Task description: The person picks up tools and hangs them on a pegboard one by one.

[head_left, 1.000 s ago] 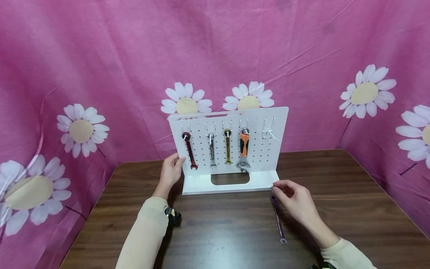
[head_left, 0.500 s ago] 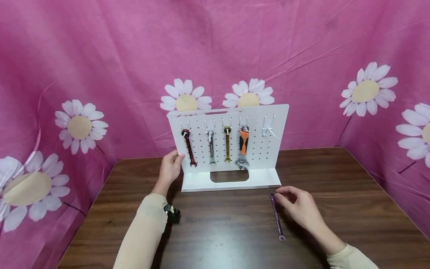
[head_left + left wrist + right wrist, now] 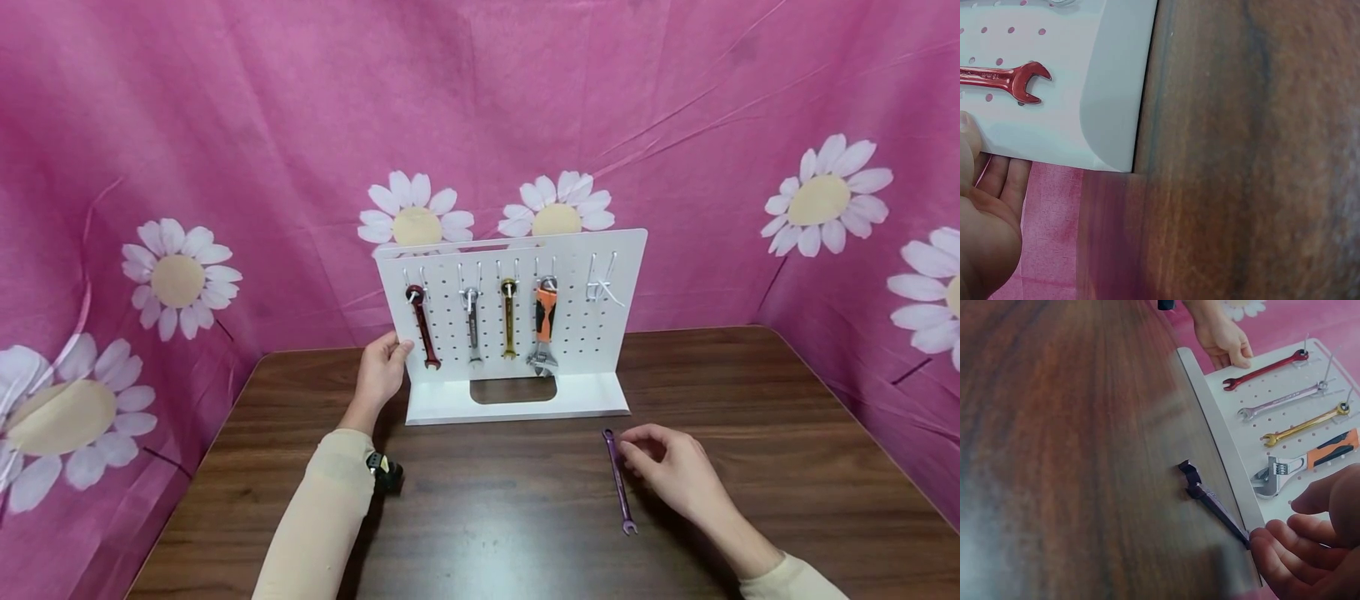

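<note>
A white pegboard stand stands upright on the table. My left hand grips its left edge, thumb in front and fingers behind, also visible in the left wrist view. From its hooks hang a red wrench, a silver wrench, a yellow wrench and an orange-handled adjustable wrench. A purple wrench lies on the table before the stand's right corner. Beside its ring end is my right hand, fingers loosely bent; in the right wrist view the thumb and fingers are apart.
At the pegboard's upper right, a bare white hook sticks out. The brown wooden table extends in front and to both sides. A pink flowered curtain surrounds it at the back and sides.
My right hand has moved from the stand's front right corner back and slightly right, to beside the purple wrench's ring end. The left hand keeps its hold on the stand.
</note>
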Demonstrator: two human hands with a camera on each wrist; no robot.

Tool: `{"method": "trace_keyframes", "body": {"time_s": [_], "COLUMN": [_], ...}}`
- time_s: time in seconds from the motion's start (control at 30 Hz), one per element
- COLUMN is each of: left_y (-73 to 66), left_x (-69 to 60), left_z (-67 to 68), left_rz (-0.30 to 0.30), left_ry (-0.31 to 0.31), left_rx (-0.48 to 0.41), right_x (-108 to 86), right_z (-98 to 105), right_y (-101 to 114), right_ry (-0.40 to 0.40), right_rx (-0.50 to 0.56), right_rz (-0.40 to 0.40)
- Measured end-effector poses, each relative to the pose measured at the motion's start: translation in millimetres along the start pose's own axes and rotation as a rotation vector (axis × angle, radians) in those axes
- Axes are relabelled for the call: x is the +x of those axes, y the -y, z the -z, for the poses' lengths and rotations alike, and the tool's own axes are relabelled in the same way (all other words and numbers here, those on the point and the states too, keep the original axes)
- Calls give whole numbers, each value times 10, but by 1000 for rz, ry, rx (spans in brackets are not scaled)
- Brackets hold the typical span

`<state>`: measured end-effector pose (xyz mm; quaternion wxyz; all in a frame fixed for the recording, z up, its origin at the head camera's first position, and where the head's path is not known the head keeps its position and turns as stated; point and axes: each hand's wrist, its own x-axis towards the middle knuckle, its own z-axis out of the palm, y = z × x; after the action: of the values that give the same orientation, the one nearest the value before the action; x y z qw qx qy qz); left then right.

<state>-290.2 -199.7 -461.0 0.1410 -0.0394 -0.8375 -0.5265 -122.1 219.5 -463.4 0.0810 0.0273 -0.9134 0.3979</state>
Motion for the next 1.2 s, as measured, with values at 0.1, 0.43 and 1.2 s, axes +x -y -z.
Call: {"method": "trace_keyframes", "body": {"time_s": [0.1, 0.43, 1.2], "left_y": [-7, -13, -16], "left_x": [6, 19, -7], "left_z": [-1, -7, 3], "left_rz": [-4, -22, 18], "left_ry": [1, 1, 9], "left_rx": [1, -3, 0], "right_x": [-17, -66, -20], "right_z": [10, 25, -71], "right_y": [-12, -63, -34], "right_ry": [11, 63, 177], "right_rx": [-4, -8, -104], "right_rz": [-11, -75, -190]}}
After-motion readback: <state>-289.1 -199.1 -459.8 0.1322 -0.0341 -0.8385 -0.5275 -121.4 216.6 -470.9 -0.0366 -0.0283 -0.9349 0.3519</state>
